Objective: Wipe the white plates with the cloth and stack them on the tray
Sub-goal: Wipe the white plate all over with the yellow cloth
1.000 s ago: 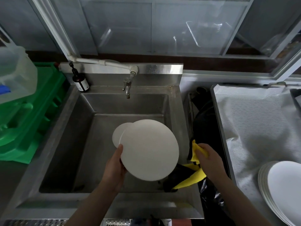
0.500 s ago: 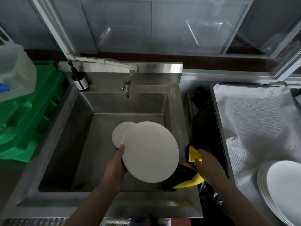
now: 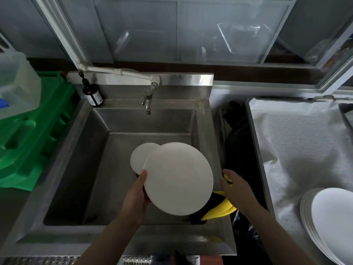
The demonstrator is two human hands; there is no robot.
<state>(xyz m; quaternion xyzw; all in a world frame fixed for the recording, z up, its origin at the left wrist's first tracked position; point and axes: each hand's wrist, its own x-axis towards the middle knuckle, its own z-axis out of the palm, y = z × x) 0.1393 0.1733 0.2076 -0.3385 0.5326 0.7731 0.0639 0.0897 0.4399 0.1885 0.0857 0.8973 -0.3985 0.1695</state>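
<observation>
Two plates held: large plate (image 3: 178, 178) round, flat, matte white, tilted over sink; smaller plate (image 3: 142, 157) behind it, same finish, partly hidden.
Sink (image 3: 91, 150): brushed steel, rectangular basin, dull scuffed walls.
Cloth (image 3: 219, 209): yellow, fuzzy, with dark part, draped on sink's right rim, touching large plate's lower right edge.
Left hand (image 3: 138, 194): grips the plates at left edge, thumb on large plate's face.
Right hand (image 3: 236, 188): fingers curled, clutching cloth just right of large plate.
Stack (image 3: 332, 224): white plates, glossy, on tray (image 3: 254, 142) lined with white textured mat, far right, well apart from hands.
Tap (image 3: 147, 101): metal, above basin.
</observation>
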